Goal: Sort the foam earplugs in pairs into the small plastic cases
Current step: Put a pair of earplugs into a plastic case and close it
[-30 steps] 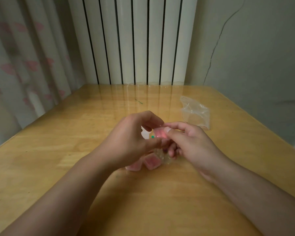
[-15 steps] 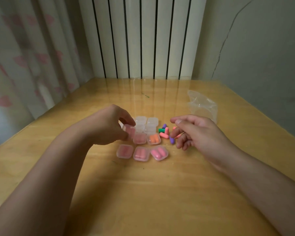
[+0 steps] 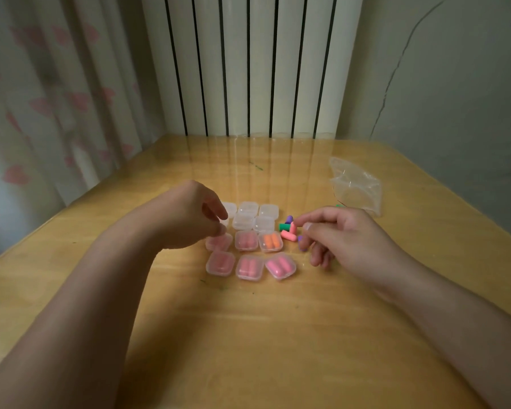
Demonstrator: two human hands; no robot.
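Several small clear cases stand in a block on the wooden table [image 3: 248, 335]. Closed cases in the near rows hold pairs: pink ones [image 3: 246, 241] [image 3: 250, 267] [image 3: 280, 265] [image 3: 220, 263] and an orange pair [image 3: 270, 242]. Empty cases [image 3: 248, 208] sit behind them. My left hand [image 3: 189, 216] hovers with relaxed fingers just over another pink-filled case [image 3: 219, 242] lying on the table. My right hand [image 3: 345, 237] holds nothing; its fingertips are beside the loose earplugs [image 3: 288, 235], which are pink, green and purple.
A crumpled clear plastic bag [image 3: 356, 188] lies at the back right of the table, with a green bit [image 3: 340, 205] just in front of it. A white radiator [image 3: 248, 69] stands behind the table, a curtain [image 3: 56, 98] to the left.
The hands, together over the cases one second ago, have parted. My left hand carried a pink-filled case to the left and set it down in the middle row; my right hand moved towards the loose earplugs.
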